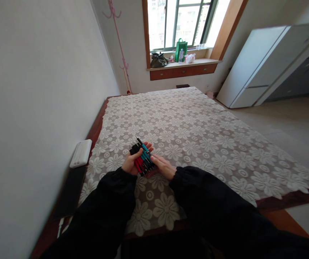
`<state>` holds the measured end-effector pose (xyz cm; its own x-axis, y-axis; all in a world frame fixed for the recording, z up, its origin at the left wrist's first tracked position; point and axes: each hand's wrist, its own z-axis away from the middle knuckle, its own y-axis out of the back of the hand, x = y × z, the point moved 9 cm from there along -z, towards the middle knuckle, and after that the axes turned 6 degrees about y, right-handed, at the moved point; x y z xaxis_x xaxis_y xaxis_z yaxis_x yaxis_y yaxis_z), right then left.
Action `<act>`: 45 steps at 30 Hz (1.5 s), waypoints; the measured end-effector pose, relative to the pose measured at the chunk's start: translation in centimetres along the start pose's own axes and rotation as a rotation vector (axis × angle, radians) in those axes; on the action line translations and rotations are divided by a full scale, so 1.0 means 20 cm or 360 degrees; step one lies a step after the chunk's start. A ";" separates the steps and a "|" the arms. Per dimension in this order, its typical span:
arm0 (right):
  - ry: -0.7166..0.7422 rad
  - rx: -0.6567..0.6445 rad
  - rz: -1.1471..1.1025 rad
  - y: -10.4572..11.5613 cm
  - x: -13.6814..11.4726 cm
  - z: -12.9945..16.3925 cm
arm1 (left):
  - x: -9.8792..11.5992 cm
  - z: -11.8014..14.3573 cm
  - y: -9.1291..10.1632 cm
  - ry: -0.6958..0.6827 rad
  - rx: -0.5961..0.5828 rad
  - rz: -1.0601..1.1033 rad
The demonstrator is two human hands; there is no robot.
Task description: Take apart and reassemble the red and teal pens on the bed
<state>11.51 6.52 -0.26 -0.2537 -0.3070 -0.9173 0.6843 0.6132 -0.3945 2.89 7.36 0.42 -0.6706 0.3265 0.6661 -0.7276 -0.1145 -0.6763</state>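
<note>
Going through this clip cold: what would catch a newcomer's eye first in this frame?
First, the bundle of pens, teal, red and black, held between the left hand and the right hand low in the middle of the view. Under them spreads a lace cloth with white flowers over a large table. Beyond it, the bright window has a green bag on its sill.

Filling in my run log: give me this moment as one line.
left hand: holds bundle of pens | right hand: touching bundle | under: lace-covered table | nearby: white box
</note>
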 end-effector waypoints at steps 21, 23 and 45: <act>-0.0181 -0.0243 -0.0171 -0.07 0.07 0.02 | 0.01 0.00 -0.02 -0.0185 0.0002 -0.0280; -0.0187 -0.0230 -0.0154 -0.06 0.08 0.02 | 0.00 0.00 -0.01 -0.0174 0.0023 -0.0310; -0.0100 -0.0267 -0.0013 -0.05 0.10 0.01 | -0.03 0.00 -0.01 -0.0111 0.0065 -0.0251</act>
<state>10.42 5.14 -1.64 -0.2120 -0.3541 -0.9109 0.5574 0.7217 -0.4103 3.35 7.30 0.16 -0.5550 0.2775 0.7842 -0.8289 -0.1053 -0.5494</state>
